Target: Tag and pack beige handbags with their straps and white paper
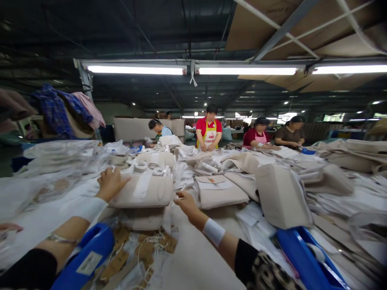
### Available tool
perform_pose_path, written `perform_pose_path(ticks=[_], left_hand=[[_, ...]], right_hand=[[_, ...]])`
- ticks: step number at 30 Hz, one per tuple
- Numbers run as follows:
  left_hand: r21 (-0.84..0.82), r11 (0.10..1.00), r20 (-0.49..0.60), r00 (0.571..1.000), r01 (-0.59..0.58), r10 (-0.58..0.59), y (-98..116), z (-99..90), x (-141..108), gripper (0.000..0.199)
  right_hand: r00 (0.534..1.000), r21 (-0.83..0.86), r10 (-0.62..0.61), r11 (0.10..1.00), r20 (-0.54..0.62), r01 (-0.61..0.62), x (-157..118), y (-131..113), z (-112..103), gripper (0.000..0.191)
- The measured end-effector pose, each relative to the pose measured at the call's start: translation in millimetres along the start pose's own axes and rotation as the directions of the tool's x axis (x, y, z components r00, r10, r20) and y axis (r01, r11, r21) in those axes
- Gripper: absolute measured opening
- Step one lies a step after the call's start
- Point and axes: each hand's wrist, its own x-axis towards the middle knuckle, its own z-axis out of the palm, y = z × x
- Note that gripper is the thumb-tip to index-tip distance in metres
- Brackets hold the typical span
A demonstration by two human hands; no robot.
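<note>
A folded beige fabric bundle (123, 197) lies in front of me, with a clear strip across its middle. My left hand (111, 184) is over its left end, thumb stretched out along the top and the other fingers bent but apart. Just off the bundle's right end is my right hand (188, 206), its thumb and forefinger apart and nothing visible between them. Another beige bundle (148, 218) lies underneath. To the right, a folded beige piece (223, 197) carries a white sheet with a small orange mark.
Brown cardboard tags (116, 264) with white strings lie near me, beside a blue tool (87, 257). Another blue tool (308, 257) is at right. A standing beige panel (279, 197) is behind it. Another person's hand (10, 227) shows at left. Several people work across the table.
</note>
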Motion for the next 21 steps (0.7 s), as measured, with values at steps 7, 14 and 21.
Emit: perform_pose_path(ticks=[7, 14, 21], left_hand=[[0.042, 0.904, 0.564, 0.757, -0.426, 0.330, 124, 46.8, -169, 0.038], [-0.222, 0.947, 0.835, 0.457, -0.231, 0.307, 216, 140.1, -275, 0.044], [-0.380, 0.920, 0.769, 0.585, 0.095, 0.257, 187, 217.6, -282, 0.059]], right_hand=[[0.995, -0.385, -0.074, 0.922, -0.074, 0.040, -42, 14, -110, 0.041], [0.991, -0.707, -0.087, 0.707, -0.098, -0.008, 52, -14, -97, 0.050], [0.959, -0.740, 0.021, 0.631, -0.282, -0.232, 103, 14, -21, 0.059]])
